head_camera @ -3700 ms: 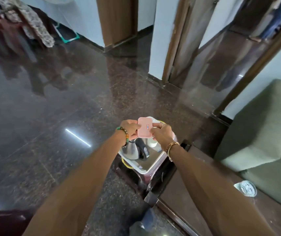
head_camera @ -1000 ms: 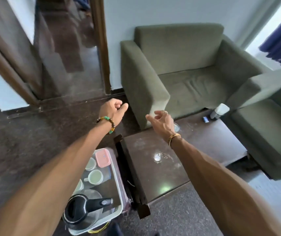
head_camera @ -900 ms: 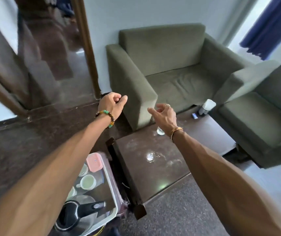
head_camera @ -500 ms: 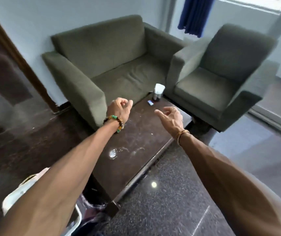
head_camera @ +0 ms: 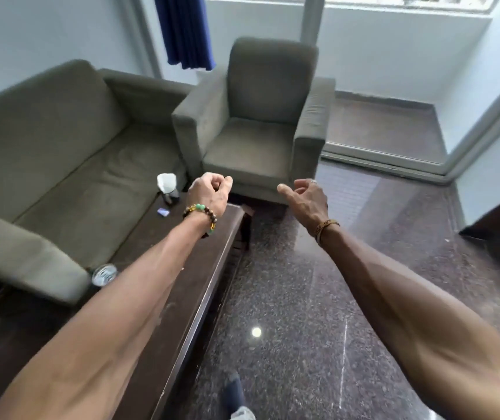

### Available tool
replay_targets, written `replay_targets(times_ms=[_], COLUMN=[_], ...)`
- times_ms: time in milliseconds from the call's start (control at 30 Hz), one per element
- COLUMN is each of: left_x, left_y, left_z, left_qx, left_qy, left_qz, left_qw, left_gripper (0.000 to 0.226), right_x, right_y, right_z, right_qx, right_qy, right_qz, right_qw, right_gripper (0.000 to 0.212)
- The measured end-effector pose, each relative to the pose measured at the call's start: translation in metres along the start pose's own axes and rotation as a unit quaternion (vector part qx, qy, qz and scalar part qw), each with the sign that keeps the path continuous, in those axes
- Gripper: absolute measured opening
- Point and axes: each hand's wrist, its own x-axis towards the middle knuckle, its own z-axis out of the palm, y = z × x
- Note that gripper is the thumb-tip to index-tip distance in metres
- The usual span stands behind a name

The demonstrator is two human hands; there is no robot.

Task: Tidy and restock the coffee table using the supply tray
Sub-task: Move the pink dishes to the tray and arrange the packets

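Left hand [head_camera: 209, 193] fisted, right hand [head_camera: 307, 199] slack

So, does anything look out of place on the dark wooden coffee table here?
A small blue-and-white packet lies loose beside the white tissue holder at the far end, and a clear drinking glass stands alone by the grey-green sofa arm. Nothing looks spilled.

Both forearms [head_camera: 139, 292] are showing bare along their visible length. The left hand [head_camera: 211, 194] is wearing a beaded bracelet [head_camera: 201, 213] at the wrist, combining green, amber and dark brown round beads. The right hand [head_camera: 306, 198] is wearing a thin brown cord band [head_camera: 327, 226] at the wrist and a small pale ring [head_camera: 313, 181] on one finger. A dark blue garment or shoe [head_camera: 233, 391] is showing at the lower edge; which of the two cannot be told.
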Motion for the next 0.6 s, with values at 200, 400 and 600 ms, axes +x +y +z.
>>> replay_targets(times_ms=[200, 400, 600], left_x=[0.037, 0.085, 0.125], left_y=[0.025, 0.080, 0.119], left_z=[0.077, 0.120, 0.170], left_qx=[0.000, -0.006, -0.009], left_qy=[-0.068, -0.122, -0.158], left_qz=[0.014, 0.038, 0.055], left_qw=[0.998, 0.992, 0.986], left_gripper=[0.026, 0.025, 0.027], right_x=[0.044, 0.105, 0.162], right_y=[0.043, 0.034, 0.037], right_z=[-0.029, -0.063, -0.088], right_qx=[-0.020, -0.022, -0.010], right_qy=[0.049, 0.099, 0.136], right_qz=[0.068, 0.084, 0.094], right_qw=[0.996, 0.991, 0.986], right_gripper=[0.061, 0.063, 0.062])
